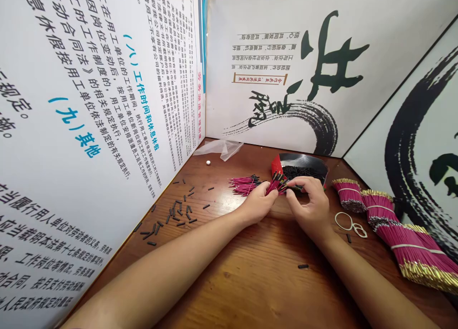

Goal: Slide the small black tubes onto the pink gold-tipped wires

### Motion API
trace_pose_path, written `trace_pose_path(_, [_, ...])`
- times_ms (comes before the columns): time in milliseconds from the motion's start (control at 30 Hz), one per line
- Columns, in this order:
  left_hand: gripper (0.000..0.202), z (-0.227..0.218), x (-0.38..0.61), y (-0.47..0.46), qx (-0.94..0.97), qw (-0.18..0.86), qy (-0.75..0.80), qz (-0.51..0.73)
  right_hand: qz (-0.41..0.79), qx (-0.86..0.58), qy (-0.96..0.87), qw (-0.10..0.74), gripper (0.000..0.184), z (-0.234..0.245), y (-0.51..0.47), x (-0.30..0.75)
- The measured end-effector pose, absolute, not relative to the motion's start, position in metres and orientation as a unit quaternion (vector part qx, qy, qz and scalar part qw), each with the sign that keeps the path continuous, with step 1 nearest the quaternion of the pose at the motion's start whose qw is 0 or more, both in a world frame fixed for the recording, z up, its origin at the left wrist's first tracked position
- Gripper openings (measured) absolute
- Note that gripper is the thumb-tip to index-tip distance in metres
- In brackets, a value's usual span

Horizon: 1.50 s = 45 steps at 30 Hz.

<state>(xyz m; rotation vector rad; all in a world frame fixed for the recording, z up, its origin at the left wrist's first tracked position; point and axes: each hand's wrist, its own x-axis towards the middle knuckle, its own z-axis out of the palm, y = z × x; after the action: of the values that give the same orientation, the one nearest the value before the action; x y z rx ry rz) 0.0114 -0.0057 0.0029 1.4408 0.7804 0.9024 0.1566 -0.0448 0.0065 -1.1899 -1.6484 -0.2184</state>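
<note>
My left hand (259,204) is closed around a bunch of thin magenta wires (275,182), whose tips fan out above the thumb, some gold and some dark. Close on its right, my right hand (310,202) has thumb and forefinger pinched at the wire tips; what sits between them is too small to make out. More magenta wires (240,186) lie in a loose pile just left of my left hand. Behind my right hand stands a red and black tray (276,164) holding many small black tubes (304,171).
Black tubes (175,212) lie scattered on the wooden table (229,281) at left. Banded bundles of magenta wires (415,243) with gold ends line the right side, near loose rubber bands (344,221). A clear plastic bag (229,150) lies at the back. Printed panels (272,14) enclose the table.
</note>
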Motion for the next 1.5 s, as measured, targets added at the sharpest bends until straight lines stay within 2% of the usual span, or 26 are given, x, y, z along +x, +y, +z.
trace_pose_path(300, [0.018,0.003,0.01,-0.007,0.613,0.611,0.332,0.375,-0.124,-0.505,-0.684,0.512,0.006,0.006,-0.042,0.157])
trace_pose_path(533, [0.015,0.004,0.011,-0.006,0.613,0.611,0.354,0.355,-0.126,-0.521,-0.68,0.501,0.006,0.003,-0.04,0.159])
trace_pose_path(1000, [0.021,0.004,0.011,-0.005,0.623,0.6,0.326,0.382,-0.106,-0.502,-0.68,0.524,0.01,0.002,-0.042,0.161])
trace_pose_path(1267, [0.013,0.005,0.011,-0.006,0.618,0.602,0.329,0.385,-0.106,-0.51,-0.678,0.518,0.009,0.0,-0.038,0.161])
trace_pose_path(1500, [0.018,-0.005,0.013,-0.002,0.634,0.594,0.314,0.384,-0.104,-0.508,-0.677,0.522,0.007,0.001,-0.039,0.16])
